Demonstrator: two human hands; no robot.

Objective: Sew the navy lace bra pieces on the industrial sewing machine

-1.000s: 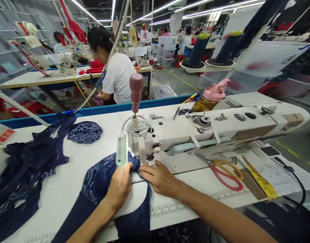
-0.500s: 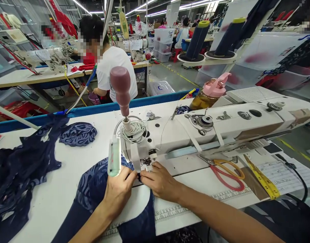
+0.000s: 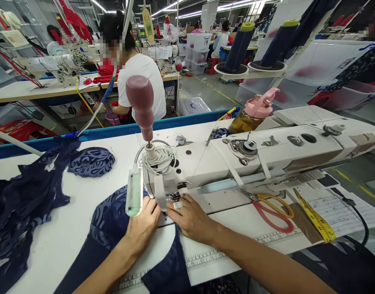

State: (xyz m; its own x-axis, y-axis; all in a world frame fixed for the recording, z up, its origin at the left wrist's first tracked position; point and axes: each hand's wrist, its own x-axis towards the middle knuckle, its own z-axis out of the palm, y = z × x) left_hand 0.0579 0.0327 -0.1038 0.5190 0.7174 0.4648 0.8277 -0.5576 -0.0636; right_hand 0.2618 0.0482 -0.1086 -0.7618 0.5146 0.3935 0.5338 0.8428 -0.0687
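Note:
A white sewing machine stretches across the table, its needle end at the left. Under the needle lies a navy patterned lace piece. My left hand rests on this fabric just left of the presser foot, fingers curled and pressing it down. My right hand lies flat on the fabric's edge just right of the needle, fingertips touching the cloth. A small lamp hangs in front of the machine head and hides part of my left fingers.
A heap of navy fabric and a lace cup piece lie at the left. Red and orange scissors, a yellow tape measure and papers sit at the right. A pink-capped bottle stands behind the machine. Another person in white sits beyond.
The view has shifted a little, so everything sits further left. Both hands stay at the needle on the fabric, which has slid slightly under the foot.

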